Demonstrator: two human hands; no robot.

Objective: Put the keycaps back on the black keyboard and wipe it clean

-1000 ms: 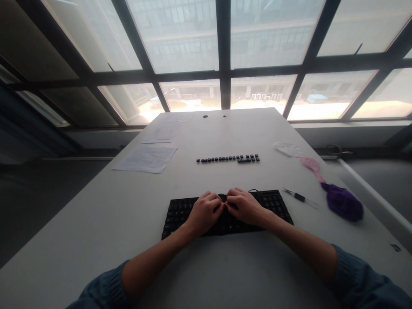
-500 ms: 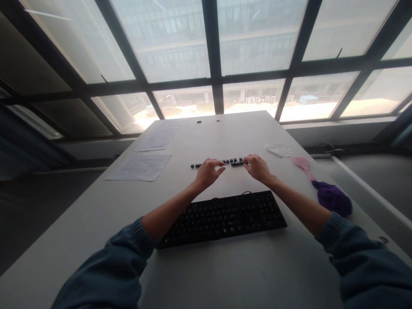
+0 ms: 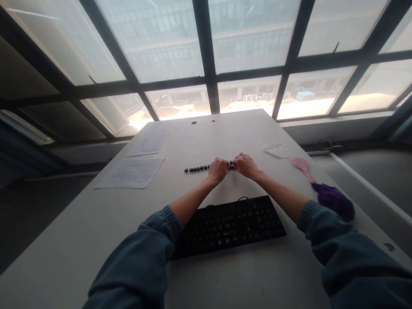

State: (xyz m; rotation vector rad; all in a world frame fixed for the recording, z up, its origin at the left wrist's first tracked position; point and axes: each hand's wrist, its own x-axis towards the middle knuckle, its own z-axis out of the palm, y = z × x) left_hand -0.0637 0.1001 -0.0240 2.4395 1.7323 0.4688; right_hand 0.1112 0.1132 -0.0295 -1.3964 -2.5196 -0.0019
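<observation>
A row of small black keycaps (image 3: 198, 168) runs across the white table, its right part hidden behind my hands. A longer black keycap (image 3: 231, 167) lies just in front of that row. My left hand (image 3: 219, 169) is closed at the long keycap's left end, fingers curled downward. At the other end, my right hand (image 3: 244, 165) pinches it with bent fingers. Only a short stretch of the keycap shows between them. Below my wrists lies a black keyboard (image 3: 231, 227), partly covered by my left forearm and sleeve.
Printed sheets (image 3: 130, 173) lie on the left of the table (image 3: 128, 227). To the right are a crumpled clear plastic bag (image 3: 277, 150), a pink brush (image 3: 300, 164) and a purple cloth (image 3: 334, 201). Large windows stand beyond the far edge.
My left hand has moved right to the long keycap, and its fingers have closed. My right hand has shifted slightly left and closed too. The view has tilted a little.
</observation>
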